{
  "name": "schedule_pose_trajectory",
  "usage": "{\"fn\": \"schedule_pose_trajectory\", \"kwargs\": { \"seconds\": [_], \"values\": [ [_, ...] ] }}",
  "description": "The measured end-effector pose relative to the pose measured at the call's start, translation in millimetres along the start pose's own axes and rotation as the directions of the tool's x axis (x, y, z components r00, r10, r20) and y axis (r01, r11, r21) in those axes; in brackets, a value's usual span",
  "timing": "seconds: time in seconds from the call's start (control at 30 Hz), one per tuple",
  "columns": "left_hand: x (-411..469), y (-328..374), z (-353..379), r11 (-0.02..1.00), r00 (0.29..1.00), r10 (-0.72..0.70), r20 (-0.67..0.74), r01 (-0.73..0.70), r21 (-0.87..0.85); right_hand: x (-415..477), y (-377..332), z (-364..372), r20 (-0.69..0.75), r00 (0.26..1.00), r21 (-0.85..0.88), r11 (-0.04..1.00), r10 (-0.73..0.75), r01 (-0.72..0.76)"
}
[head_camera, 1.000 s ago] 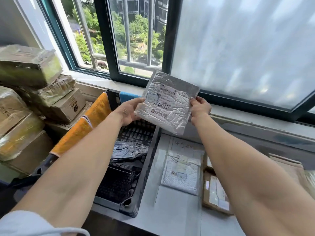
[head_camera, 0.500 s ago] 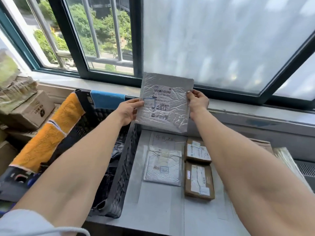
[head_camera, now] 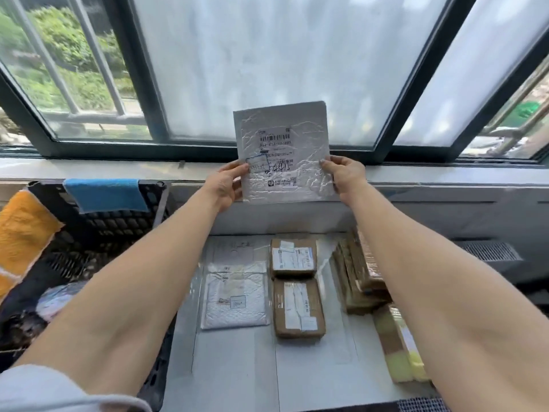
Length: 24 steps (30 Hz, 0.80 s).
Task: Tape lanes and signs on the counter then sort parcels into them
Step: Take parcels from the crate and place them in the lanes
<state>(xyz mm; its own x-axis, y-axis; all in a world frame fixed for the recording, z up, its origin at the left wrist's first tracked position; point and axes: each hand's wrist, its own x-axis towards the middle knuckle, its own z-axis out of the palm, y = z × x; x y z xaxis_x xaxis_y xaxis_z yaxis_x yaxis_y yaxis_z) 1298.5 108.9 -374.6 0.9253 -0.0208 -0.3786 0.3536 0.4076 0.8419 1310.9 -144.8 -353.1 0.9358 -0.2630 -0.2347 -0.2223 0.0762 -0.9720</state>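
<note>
The counter (head_camera: 234, 370) holds a white mailer (head_camera: 234, 301) and brown boxes (head_camera: 298, 307).

Held mailer (head_camera: 282, 153): white plastic, crinkled, faint sheen; matt paper label on its face.
Flat mailer (head_camera: 234, 301): white padded plastic, dimpled (bubble lining, by the look), near the worktop's left edge.
Far box (head_camera: 292, 257) and near box (head_camera: 298, 307): matt brown cardboard, white paper labels, glossy clear tape.
Right-edge stack (head_camera: 359, 275): brown cardboard under shiny tape.
Worktop (head_camera: 237, 367): pale grey, smooth, matt.
Crate (head_camera: 118, 230): black plastic lattice, dull.
Blue cloth (head_camera: 105, 194): soft napped fabric.
Orange cloth (head_camera: 23, 230): rough towelling.
Window pane (head_camera: 267, 55): frosted glass.
</note>
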Motion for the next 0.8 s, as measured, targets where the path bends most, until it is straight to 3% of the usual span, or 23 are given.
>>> {"fn": "schedule_pose_trajectory", "kwargs": {
  "seconds": [0.43, 0.8],
  "values": [
    [19, -76, 80, 0.996, 0.996, -0.085, 0.017, 0.084, 0.023, 33, 28, -112, 0.01, 0.992, -0.073, 0.989, 0.127, -0.126],
    [4, -63, 78, 0.978, 0.996, -0.083, -0.028, 0.087, 0.187, 26, 55, -115, 0.058, 0.982, -0.051, 0.983, 0.18, -0.177]
  ]
}}
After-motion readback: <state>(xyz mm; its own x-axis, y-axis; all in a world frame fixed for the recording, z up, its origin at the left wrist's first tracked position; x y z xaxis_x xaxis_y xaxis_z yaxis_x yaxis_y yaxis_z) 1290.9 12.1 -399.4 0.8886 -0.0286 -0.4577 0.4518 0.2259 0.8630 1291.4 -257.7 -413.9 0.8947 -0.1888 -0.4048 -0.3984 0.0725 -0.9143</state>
